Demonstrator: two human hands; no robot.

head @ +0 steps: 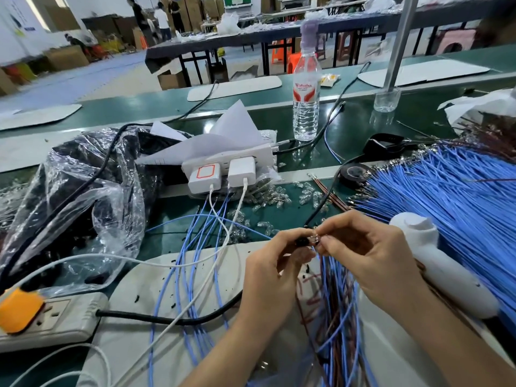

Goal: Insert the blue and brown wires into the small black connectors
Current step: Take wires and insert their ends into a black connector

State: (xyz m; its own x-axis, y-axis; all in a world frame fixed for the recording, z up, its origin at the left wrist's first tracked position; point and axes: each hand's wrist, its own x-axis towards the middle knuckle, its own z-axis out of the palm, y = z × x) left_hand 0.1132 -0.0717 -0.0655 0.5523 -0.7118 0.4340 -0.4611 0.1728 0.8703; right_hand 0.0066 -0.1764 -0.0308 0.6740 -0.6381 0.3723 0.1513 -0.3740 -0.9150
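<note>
At 3 o'clock, a pile (452, 196) of blue wires. At 9 o'clock, a plastic bag (83, 196). Toward 6 o'clock, a bundle (335, 308) of blue and brown wires, hanging under the hands. Near 5 o'clock, left hand (275, 263) and right hand (360, 247), fingertips close together. Pinched in left fingers, the black connector (302, 242); pinched in right fingers, a clear part (315, 240) touching it.

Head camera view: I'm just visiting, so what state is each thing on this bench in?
left hand, pinches the small black connector.
right hand, pinches a wire end at that connector.
small black connector, held between both hands.
water bottle, upright.
white chargers, plugged into the white power strip.
orange plug, seated in the grey power strip.
blue wire bundle, lying fanned out.
</note>
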